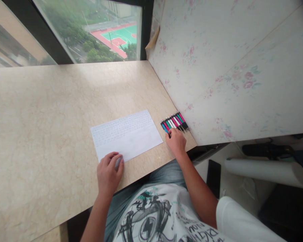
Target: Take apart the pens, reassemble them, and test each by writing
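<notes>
A white sheet of paper (131,134) lies at an angle on the stone-patterned counter, its upper part covered in lines of handwriting. My left hand (108,171) rests on its lower left corner, fingers bent and the thumb apart. To the right of the sheet, several click pens in pink, green, white, purple and blue (172,120) lie side by side in a slanted row. My right hand (176,143) is at the near end of this row, its fingers closed at the lower part of the blue pen (164,126) on the left end. The fingers partly hide the pens' tips.
A floral wall (217,67) borders the counter (53,127) on the right, close to the pens. At the back is a window (91,30) with a dark frame. Below on the right are a white roll (264,171) and a dark flat object (214,178).
</notes>
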`<action>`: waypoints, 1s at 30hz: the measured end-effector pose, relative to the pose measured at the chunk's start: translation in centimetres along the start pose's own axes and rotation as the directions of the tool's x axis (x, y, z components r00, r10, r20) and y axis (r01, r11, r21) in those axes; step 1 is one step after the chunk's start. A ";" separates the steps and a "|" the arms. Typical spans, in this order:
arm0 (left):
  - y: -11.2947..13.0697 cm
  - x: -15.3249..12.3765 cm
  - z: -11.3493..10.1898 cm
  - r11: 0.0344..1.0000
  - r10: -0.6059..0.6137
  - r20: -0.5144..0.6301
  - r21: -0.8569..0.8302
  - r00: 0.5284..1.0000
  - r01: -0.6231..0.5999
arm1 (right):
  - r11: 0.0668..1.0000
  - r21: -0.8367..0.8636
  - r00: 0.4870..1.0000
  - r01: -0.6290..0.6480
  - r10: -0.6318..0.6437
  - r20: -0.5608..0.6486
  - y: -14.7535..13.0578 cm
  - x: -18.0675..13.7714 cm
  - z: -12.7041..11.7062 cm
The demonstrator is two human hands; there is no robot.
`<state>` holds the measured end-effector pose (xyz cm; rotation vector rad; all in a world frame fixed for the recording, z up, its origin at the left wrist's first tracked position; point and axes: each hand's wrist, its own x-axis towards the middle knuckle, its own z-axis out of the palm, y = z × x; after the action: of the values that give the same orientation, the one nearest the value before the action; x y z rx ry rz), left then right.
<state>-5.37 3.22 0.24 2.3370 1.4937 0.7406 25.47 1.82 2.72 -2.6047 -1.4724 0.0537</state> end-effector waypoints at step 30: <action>0.0 -0.5 0.0 1.000 -0.025 0.021 -0.008 0.999 0.026 | 0.813 0.380 0.894 0.441 -0.433 -0.111 -4.6 -2.8 1.7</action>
<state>-5.53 2.80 0.11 2.3082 1.5061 0.7130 19.89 1.94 1.59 -1.8979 -1.7977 0.2463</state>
